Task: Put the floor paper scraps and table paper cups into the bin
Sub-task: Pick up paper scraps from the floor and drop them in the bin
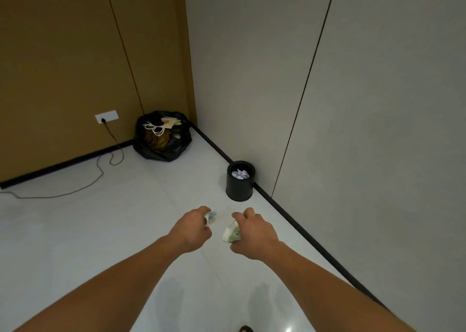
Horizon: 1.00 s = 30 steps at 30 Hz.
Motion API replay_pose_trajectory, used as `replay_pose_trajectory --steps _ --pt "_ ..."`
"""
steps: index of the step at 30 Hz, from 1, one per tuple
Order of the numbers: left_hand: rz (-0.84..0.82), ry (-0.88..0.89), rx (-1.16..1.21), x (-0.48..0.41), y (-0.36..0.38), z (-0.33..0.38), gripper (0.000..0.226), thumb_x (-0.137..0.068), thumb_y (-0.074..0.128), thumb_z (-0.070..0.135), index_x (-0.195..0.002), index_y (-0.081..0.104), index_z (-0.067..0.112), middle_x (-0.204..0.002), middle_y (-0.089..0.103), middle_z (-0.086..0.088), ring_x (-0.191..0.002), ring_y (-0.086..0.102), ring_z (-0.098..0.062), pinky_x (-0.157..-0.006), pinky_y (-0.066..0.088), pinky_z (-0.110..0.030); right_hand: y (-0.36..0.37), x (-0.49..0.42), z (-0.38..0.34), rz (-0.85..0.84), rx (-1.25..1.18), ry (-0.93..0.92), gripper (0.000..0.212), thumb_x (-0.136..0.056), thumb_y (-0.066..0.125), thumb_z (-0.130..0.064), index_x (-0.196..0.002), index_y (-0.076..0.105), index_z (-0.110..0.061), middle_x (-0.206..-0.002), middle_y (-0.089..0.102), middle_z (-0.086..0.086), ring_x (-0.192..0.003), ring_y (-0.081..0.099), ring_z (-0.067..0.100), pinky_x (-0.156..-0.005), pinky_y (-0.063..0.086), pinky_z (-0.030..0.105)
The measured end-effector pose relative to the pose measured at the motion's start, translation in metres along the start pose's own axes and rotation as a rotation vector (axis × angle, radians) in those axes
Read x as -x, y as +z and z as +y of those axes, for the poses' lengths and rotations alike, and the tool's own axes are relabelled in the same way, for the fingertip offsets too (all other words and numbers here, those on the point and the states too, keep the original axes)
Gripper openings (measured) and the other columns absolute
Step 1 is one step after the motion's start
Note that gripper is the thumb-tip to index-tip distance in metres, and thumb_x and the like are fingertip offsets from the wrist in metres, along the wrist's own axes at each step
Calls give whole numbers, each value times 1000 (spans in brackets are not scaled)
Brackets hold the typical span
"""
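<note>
Head view: cable [108, 155] trails over the floor [75, 230] at far left, full black bag [161, 142] in the corner. Both forearms stretch forward, palms down. Left hand [194, 227] has fingers curled round a paper cup [211, 217], mostly hidden. Right hand [254, 230] grips a green-and-white cup [231, 232], tipped on its side, rim facing left. Hands near each other, not touching. Bin [238, 190] stands ahead of them against the right wall [353, 129], white paper scraps [240, 174] inside.
</note>
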<state>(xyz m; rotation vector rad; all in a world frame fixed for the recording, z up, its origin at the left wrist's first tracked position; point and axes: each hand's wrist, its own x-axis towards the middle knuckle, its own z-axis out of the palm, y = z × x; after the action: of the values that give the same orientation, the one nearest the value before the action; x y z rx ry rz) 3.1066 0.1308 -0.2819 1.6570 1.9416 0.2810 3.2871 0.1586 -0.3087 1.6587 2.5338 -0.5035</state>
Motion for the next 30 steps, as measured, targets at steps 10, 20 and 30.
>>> replay_pose_trajectory --steps 10,20,30 --pt "23 -22 10 -161 -70 -29 54 -87 57 14 -138 42 20 -123 58 -9 -104 58 -23 -78 42 -22 -47 -181 3 -28 22 -45 75 -79 67 -44 -143 33 -23 -135 36 6 -118 45 29 -86 46 37" --pt "-100 96 -54 -358 -149 -93 54 -89 56 14 -141 40 18 -132 54 -8 -114 55 -22 -90 41 -22 -83 -364 -20 -28 -20 111 77 -82 67 -44 -146 30 -22 -144 32 9 -128 40 30 -100 45 43" --pt "-319 248 -176 -547 -142 -44 51 -88 57 16 -137 43 16 -126 58 -9 -111 57 -22 -92 45 -25 -85 -493 64 -7 -146 303 85 -81 67 -50 -149 24 -22 -143 34 8 -125 42 29 -97 45 39"
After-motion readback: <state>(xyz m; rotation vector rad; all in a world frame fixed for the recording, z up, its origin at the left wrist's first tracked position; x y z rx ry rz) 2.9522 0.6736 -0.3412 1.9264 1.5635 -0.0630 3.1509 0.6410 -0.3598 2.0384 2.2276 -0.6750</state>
